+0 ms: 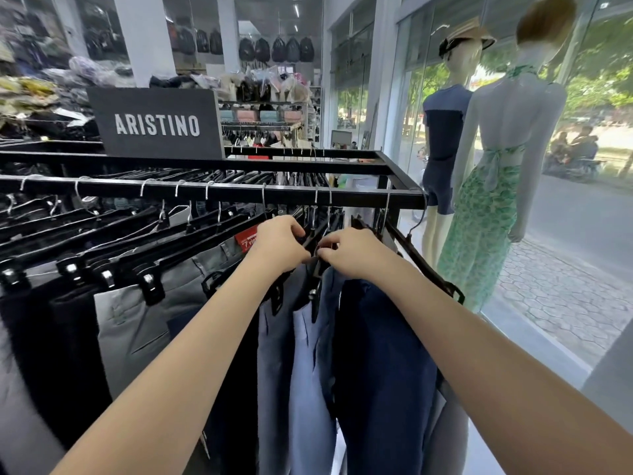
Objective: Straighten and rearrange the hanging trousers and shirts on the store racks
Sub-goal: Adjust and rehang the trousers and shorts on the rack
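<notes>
A black metal rack (219, 190) carries a row of trousers on black clip hangers with silver hooks. Grey trousers (144, 323) hang at the left, light blue trousers (308, 371) in the middle and navy trousers (383, 354) at the right. My left hand (279, 243) and my right hand (352, 252) meet just under the rail. Both pinch the same black clip hanger (313, 241), from which the light blue trousers hang. My fingers hide the clip they press.
A dark "ARISTINO" sign (156, 124) stands on the rack's top. Two mannequins (503, 166) stand close to the right by the shop window. More racks and hung backpacks (274, 49) fill the back. The rack's end post (394, 214) is right of my hands.
</notes>
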A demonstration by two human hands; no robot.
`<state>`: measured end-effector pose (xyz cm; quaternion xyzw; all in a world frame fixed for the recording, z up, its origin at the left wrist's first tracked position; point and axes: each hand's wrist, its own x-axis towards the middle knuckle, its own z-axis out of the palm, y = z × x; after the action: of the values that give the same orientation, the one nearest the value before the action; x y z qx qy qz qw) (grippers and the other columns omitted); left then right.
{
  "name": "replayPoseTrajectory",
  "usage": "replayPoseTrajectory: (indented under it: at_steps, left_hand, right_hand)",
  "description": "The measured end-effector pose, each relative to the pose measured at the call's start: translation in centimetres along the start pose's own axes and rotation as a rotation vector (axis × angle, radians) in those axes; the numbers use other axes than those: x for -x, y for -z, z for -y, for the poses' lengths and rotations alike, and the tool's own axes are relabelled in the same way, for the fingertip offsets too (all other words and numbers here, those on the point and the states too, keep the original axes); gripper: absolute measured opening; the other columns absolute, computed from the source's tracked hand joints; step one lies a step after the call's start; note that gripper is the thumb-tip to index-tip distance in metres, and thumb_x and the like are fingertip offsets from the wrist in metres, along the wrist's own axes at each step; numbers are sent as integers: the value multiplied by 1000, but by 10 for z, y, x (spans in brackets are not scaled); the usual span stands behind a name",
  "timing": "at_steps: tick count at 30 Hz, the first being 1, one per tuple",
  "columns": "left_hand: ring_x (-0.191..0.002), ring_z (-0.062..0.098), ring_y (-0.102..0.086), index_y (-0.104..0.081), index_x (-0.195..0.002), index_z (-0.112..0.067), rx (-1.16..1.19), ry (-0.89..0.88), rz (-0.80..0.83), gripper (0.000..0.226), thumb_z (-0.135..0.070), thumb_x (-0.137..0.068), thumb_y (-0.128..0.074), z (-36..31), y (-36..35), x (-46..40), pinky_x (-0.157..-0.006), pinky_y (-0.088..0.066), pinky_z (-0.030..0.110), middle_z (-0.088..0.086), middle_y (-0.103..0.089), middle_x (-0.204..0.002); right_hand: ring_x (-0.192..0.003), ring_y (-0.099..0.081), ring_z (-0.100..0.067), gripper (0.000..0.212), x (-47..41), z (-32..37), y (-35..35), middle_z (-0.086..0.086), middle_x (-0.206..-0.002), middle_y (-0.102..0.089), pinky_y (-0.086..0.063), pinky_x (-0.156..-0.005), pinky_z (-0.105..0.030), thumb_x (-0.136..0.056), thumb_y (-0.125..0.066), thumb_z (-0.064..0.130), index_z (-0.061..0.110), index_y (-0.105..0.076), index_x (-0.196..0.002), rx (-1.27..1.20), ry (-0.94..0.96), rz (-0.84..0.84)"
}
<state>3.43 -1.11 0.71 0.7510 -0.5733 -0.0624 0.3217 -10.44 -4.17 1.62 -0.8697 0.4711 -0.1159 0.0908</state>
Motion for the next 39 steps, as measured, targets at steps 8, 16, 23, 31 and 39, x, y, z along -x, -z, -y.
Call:
replayPoseTrajectory:
  at_steps: [8,16,23,31,39]
  left_hand:
    - [-90,13,-54,-68,-101,-22,-176,-104,87,25,-24,-76,-72,5,7,-3,-80,-50,27,-2,-62,-103]
    - [-113,19,-46,-68,-110,-22,-144,-81,57,26,-21,-84,-64,18,14,0,-83,-44,27,0,-58,-105]
    - [-106,26,-55,-70,-101,-18,-254,-159,-70,19,-14,-83,-64,17,10,0,-88,-51,39,8,-60,-110]
    - [-75,23,-59,-64,-98,-8,-53,-59,282,43,-48,-90,-53,-48,-22,9,-55,-41,27,9,-64,-87]
    - [-91,27,-57,-65,-113,-12,-134,24,299,33,-7,-86,-48,-25,-10,5,-82,-49,32,11,-62,-107]
  right_hand:
    - [-80,-72,-19,28,4,-23,11,-1,-100,-73,-54,-79,-23,-93,-49,24,26,-72,-110,-153,-98,-19]
    - [-61,-59,2,24,8,-49,20,7,-73,-73,-37,-54,-3,-90,-60,20,32,-73,-106,-80,-129,-37]
    - [-75,-73,-14,29,9,-46,22,1,-72,-75,-55,-69,-22,-94,-51,19,31,-73,-108,-178,-117,10]
    - [-97,-66,-29,43,3,-44,17,-11,-115,-66,-55,-83,-43,-95,-46,5,16,-50,-137,-285,-85,201]
    - [-127,-51,-43,55,8,-80,21,-33,-141,-44,-48,-101,-45,-100,-41,-8,0,-24,-152,-801,-272,273]
